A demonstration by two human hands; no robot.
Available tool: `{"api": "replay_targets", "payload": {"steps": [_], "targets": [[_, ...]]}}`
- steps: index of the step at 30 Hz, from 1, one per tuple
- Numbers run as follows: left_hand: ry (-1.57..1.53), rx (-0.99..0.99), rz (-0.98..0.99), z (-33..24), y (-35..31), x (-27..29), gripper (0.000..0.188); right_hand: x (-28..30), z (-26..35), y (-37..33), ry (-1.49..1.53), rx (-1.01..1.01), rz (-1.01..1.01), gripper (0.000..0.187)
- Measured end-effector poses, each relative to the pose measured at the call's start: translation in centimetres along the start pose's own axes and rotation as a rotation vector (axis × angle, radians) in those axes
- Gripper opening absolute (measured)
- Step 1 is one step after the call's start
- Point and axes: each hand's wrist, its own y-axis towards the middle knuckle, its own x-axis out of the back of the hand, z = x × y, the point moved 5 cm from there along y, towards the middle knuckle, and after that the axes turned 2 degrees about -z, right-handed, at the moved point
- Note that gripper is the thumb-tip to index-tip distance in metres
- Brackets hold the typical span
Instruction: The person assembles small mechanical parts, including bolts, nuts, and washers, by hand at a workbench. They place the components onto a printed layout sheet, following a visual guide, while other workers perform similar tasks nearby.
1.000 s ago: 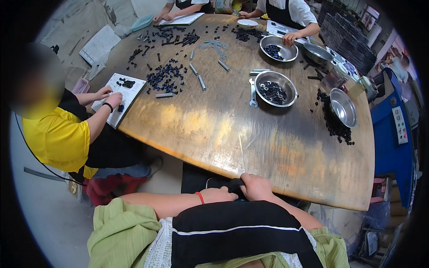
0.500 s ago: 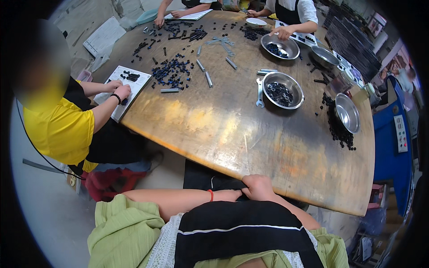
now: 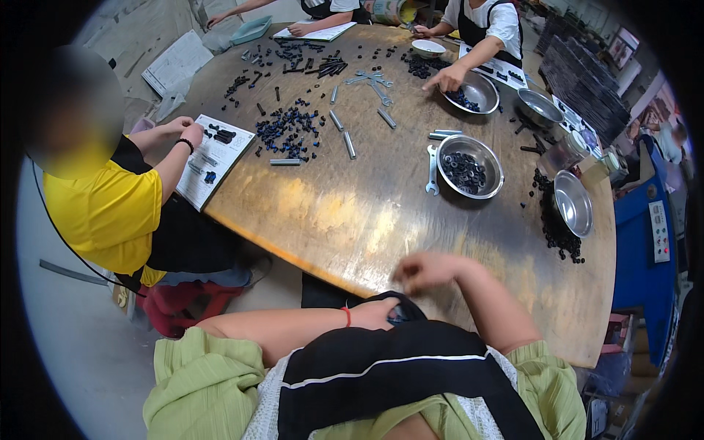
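My left hand (image 3: pixel 374 314), with a red band at its wrist, is closed on a fold of black cloth (image 3: pixel 412 306) at the table's near edge. Something bluish shows in the cloth beside my fingers, too small to name. Blurred by motion, my right hand (image 3: pixel 427 271) hangs just above the near edge of the wooden table (image 3: pixel 323 213). Its fingers look bent, but whether they hold anything is unclear. Across my lap lies a black apron (image 3: pixel 389 374) with a white stripe.
Metal bowls (image 3: pixel 493 187) of small dark parts stand at the right, beside a wrench (image 3: pixel 432 170). Loose bolts (image 3: pixel 290 132) and metal tubes (image 3: pixel 349 145) lie on the table. A person in yellow (image 3: pixel 103 220) works at a printed sheet (image 3: pixel 227 158); two others sit at the far side.
My right hand has lifted away from my left and moved up over the table edge. The black cloth now shows raised beside my left hand. Across the table, a co-worker's hand has left the bowl's inside.
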Motion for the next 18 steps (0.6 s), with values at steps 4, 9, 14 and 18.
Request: {"api": "replay_targets", "payload": {"steps": [4,9,14,18], "targets": [[0.414,0.252,0.192,4.4,-2.4,-0.2,0.07,9.3,-4.4,3.0,-0.33,-0.116,-1.037,0.053],[0.069,0.155,0.16,15.7,-2.9,-4.1,0.054,11.8,-5.5,4.9,-0.443,-0.462,-1.333,0.042],[0.273,0.275,0.094,7.3,-1.0,-3.8,0.053,15.3,-8.6,5.4,-0.415,-0.589,-1.277,0.017],[0.454,0.18,0.159,8.0,2.0,-5.0,0.039,14.7,-6.5,5.9,-0.408,-0.61,-0.958,0.024]]}}
